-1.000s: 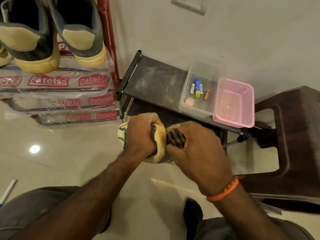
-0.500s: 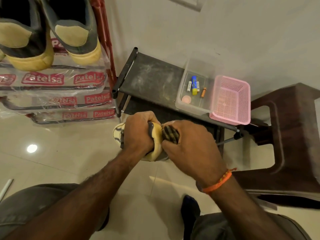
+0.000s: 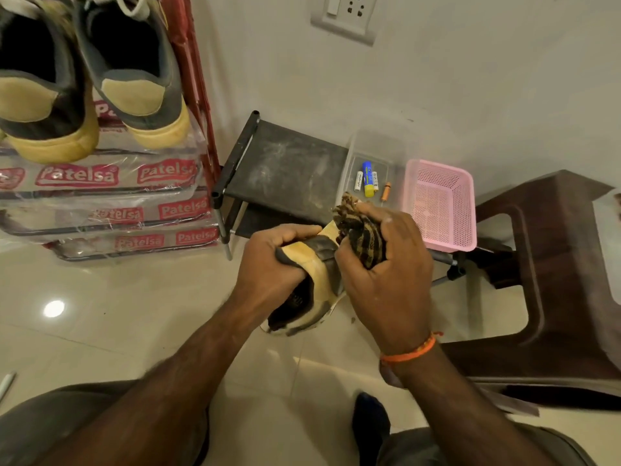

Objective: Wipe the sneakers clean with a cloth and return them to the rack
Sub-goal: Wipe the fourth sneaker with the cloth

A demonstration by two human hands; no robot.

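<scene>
1. Turned since half a second ago: sneaker [image 3: 311, 280], heel now toward camera, held above floor.
2. Left hand [image 3: 268, 264] fingers clamp upper; right hand [image 3: 383, 264] fingers bunch soft cloth [image 3: 361, 233].
3. Light, stiffish; best gripped at collar.

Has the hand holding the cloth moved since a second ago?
Yes. The right hand with the cloth has moved up along the sneaker, toward the clear tray; the cloth's end now overlaps the tray's near edge.

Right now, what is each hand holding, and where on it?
The left hand grips the sneaker around its heel end. The right hand holds a bunched striped cloth in its curled fingers, against the sneaker.
</scene>
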